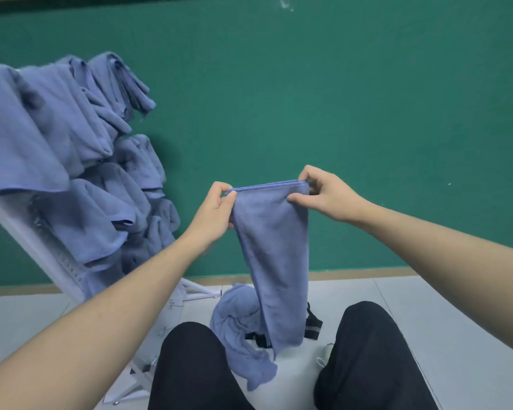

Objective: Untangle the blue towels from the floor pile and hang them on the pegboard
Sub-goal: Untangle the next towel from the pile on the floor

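Head view: both hands hold one blue towel [274, 261] up at the centre, the left hand [216, 207] pinching its top hem at one corner, the right hand [323, 193] pinching the other, so it hangs lengthwise toward the floor [427, 294]. At 6 o'clock a crumpled towel [237, 329] lies between the knees. At 9 o'clock hung towels [71, 161] cover the tilted white pegboard [21, 229].

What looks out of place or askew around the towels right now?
The white pegboard stands tilted in this view, its hung towels bunched and overlapping unevenly. One crumpled towel lies on the floor over a black strap. Both hands pinch the held towel normally.
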Available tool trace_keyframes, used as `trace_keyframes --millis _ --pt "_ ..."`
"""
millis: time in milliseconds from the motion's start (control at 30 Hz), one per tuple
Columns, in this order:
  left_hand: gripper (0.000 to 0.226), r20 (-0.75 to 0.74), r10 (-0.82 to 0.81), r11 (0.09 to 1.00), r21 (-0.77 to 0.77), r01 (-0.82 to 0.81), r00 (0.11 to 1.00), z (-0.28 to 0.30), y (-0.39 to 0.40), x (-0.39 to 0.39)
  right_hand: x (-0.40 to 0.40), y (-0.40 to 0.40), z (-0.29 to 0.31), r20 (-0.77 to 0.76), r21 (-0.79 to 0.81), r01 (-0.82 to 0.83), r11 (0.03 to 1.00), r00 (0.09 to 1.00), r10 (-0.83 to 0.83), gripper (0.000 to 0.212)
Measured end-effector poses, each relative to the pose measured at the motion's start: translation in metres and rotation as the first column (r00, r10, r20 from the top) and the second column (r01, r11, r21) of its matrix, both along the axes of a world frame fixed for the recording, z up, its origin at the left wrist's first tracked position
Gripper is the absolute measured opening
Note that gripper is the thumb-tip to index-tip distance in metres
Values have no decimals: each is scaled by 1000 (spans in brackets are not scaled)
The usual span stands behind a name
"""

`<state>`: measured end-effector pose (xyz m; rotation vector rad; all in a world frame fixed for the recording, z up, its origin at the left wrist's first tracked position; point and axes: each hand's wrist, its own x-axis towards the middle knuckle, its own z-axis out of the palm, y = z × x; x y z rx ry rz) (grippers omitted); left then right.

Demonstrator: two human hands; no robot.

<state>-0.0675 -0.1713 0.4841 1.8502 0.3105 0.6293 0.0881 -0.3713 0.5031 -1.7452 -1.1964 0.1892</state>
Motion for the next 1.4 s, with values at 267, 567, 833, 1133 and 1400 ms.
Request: trace_keyframes --millis 267,567,833,1133,1400 --pt "49 162 19 998 59 -29 987 41 -8 -11 -27 -5 50 -167 130 21 991 986 1 23" --pt "45 131 129 960 -266 -91 983 60 -21 -16 -48 11 63 -565 16 225 974 806 -177 38" --pt "26 36 103 752 -656 -55 994 49 -19 -26 -62 26 60 -490 78 231 970 856 -164 42" --pt "12 262 -87 744 -624 237 961 15 -48 -39 -66 33 72 -712 166 235 958 701 -48 43" --pt "37 172 -79 857 -491 155 982 28 -58 -26 -58 21 71 -475 -21 264 964 846 -242 41"
